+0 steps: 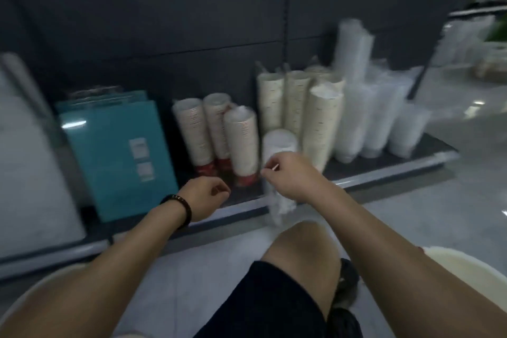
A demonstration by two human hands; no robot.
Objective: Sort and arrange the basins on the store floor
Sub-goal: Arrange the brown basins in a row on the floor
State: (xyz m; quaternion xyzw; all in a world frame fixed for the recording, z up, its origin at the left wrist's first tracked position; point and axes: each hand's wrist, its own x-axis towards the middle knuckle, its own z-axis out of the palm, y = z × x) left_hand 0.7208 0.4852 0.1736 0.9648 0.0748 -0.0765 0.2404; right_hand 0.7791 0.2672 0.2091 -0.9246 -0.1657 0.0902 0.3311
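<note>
At the low shelf, crouched: right hand pinches the wrapper of a white cup sleeve; left hand is curled, contents not discernible through blur. The cream basin sits on the floor under the right forearm, untouched. Judged: tidying shelf stock first; the next move calls for releasing the sleeve and gripping the basin rim.

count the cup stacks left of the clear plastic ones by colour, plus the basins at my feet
red-based paper cup stacks: 3
cream paper cup stacks: 3 in front; any behind are too blurred to count
white cup stack: 1
cream basins: 2, both only partly in view
total: 9 counted
</note>
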